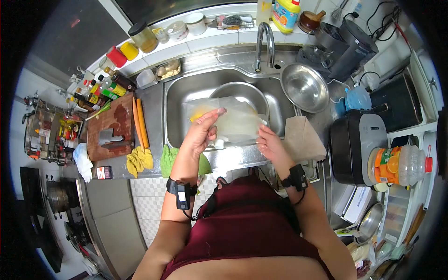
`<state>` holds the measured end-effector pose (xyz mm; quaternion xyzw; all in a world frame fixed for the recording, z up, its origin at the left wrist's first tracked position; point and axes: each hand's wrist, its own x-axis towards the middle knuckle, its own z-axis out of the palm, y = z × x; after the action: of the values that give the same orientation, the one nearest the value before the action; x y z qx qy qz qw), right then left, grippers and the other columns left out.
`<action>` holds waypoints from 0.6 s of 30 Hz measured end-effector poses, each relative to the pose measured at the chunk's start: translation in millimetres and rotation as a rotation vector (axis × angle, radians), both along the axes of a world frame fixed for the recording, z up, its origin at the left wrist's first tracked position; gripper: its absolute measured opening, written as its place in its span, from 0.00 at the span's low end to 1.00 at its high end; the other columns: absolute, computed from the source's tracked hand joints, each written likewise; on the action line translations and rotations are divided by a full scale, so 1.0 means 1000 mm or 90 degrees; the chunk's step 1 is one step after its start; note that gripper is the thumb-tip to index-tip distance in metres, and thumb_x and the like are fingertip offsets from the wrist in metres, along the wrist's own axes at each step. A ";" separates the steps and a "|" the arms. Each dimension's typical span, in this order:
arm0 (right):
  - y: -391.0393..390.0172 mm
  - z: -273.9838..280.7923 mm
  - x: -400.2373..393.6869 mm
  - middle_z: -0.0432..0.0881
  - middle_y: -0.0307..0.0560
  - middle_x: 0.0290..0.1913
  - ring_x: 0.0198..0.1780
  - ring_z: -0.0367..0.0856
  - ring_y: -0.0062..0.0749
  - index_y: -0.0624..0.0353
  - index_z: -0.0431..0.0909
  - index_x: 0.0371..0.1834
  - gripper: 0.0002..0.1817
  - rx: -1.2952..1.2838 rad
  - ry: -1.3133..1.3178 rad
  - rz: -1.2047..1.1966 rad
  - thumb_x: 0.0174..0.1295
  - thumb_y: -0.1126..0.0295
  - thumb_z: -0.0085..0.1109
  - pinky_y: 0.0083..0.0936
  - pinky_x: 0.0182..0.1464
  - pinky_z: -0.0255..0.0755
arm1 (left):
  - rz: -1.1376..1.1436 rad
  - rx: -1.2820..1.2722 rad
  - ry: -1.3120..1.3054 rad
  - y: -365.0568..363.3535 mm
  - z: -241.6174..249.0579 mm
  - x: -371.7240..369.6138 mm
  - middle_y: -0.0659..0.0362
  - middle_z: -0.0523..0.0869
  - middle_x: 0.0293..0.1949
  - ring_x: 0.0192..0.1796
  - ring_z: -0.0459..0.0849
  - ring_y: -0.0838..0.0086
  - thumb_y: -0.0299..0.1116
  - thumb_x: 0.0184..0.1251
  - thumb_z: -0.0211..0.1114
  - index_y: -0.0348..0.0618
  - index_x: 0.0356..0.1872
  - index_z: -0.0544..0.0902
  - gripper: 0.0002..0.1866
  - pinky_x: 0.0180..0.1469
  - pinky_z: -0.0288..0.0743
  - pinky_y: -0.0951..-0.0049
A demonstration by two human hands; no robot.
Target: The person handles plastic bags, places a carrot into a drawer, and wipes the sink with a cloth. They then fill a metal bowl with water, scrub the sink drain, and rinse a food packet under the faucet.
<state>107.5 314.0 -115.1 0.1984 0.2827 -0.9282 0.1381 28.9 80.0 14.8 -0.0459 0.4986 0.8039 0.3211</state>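
A pale, translucent plastic bag (235, 122) is stretched between my two hands over the sink (175, 98). My left hand (203, 130) pinches its upper left part, fingers closed. On the right, my right hand (270, 142) grips the bag's edge near a small white bit. Something yellow shows at the bag's left side. Behind the bag, a round metal basin (240, 88) stands in the sink, its lower part hidden.
The faucet (265, 44) rises behind the sink. A metal bowl (304, 87) and a brown paper bag (303, 140) are at the right. At the left lie a cutting board (109, 122) with a cleaver, a yellow cloth (139, 161) and a green cloth (169, 161).
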 end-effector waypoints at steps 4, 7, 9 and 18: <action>-0.018 0.022 -0.019 0.75 0.36 0.40 0.30 0.73 0.20 0.56 0.67 0.54 0.17 0.274 0.001 0.098 0.62 0.67 0.52 0.16 0.26 0.67 | 0.013 0.009 -0.006 0.001 0.003 0.001 0.59 0.77 0.52 0.17 0.58 0.89 0.30 0.64 0.54 0.38 0.52 0.74 0.16 0.17 0.53 0.89; 0.002 0.030 -0.031 0.75 0.44 0.45 0.37 0.77 0.26 0.59 0.65 0.56 0.23 0.586 -0.010 0.145 0.58 0.67 0.57 0.20 0.35 0.71 | 0.034 0.041 -0.009 -0.009 -0.001 -0.005 0.59 0.77 0.53 0.17 0.58 0.89 0.30 0.64 0.55 0.39 0.52 0.74 0.16 0.17 0.53 0.90; 0.021 0.015 -0.027 0.76 0.48 0.45 0.39 0.78 0.29 0.62 0.64 0.57 0.27 0.886 0.011 0.080 0.54 0.68 0.60 0.22 0.40 0.73 | 0.046 0.062 -0.011 -0.015 -0.002 -0.007 0.59 0.78 0.51 0.17 0.59 0.89 0.29 0.63 0.55 0.40 0.51 0.75 0.15 0.17 0.54 0.89; 0.033 -0.079 -0.032 0.80 0.48 0.36 0.39 0.78 0.30 0.64 0.72 0.48 0.20 0.756 0.074 0.092 0.49 0.76 0.58 0.22 0.44 0.70 | 0.087 -0.084 0.018 -0.025 -0.002 -0.008 0.63 0.80 0.36 0.18 0.64 0.88 0.21 0.57 0.57 0.45 0.53 0.76 0.20 0.18 0.58 0.87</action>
<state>75.4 347.4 -194.0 0.1710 0.7730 -0.6088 0.0509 20.7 54.6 13.3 -0.0896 0.5504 0.7900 0.2550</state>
